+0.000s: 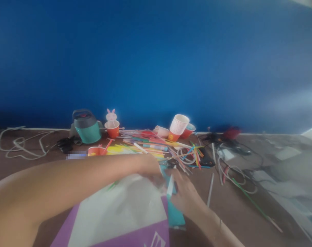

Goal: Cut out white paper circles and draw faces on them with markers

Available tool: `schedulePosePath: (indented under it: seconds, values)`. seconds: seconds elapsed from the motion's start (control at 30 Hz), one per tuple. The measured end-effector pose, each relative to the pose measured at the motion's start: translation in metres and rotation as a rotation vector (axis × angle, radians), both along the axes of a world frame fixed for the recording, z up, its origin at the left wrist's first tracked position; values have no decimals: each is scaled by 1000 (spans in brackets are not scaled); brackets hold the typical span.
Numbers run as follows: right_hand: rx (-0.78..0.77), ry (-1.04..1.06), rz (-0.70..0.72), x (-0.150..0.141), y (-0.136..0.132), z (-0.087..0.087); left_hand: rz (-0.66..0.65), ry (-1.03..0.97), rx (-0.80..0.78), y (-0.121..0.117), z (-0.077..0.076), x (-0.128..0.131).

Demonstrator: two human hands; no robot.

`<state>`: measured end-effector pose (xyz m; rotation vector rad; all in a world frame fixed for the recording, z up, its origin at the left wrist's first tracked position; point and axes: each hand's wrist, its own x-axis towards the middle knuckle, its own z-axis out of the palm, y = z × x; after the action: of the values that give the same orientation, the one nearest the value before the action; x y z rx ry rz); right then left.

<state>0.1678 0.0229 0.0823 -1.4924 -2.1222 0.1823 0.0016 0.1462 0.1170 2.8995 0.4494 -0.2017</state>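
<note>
My left hand (152,168) reaches across from the left, its fingers bent down and blurred at the upper edge of a turquoise packet (176,214). From the right, my right hand (184,190) closes on the side of this packet, which looks flat with a clear plastic edge. A short white strip (170,185) shows by the right thumb. Under my left forearm lies a white and purple sheet (114,216); whether it is paper or a bag, I cannot tell. Whatever is between the left fingertips is hidden.
Colourful straws or sticks (145,142) are heaped behind my hands. Beyond them are stacked paper cups (178,125), a red cup (112,129) with a pink rabbit figure, and a teal flask (87,128). White cable (22,147) curls at left; a green stick (248,197) lies right.
</note>
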Motion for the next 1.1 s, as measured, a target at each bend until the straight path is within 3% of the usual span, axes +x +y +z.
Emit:
schedulePosePath:
  seconds: [0.1,0.23,0.37,0.43,0.6,0.87,1.1]
  values:
    - [125,9,-11,-10,-21,2,-129,54,-16,4,-4,-2]
    - [83,-138,165,-44,-41,-14,-166,53,-11,8,-11,-1]
    - [-72,-317,157,-72,-35,-30,-193,38,-10,10,-16,0]
    - [-63,-347,121,-79,-28,-31,-205,31,-7,11,-18,1]
    - [129,-392,60,-80,-22,-27,-222,23,13,12,-23,1]
    - [-84,-364,94,-80,-23,-39,-237,55,31,12,-21,2]
    - [81,-322,72,-77,-18,-47,-256,79,34,13,-17,3]
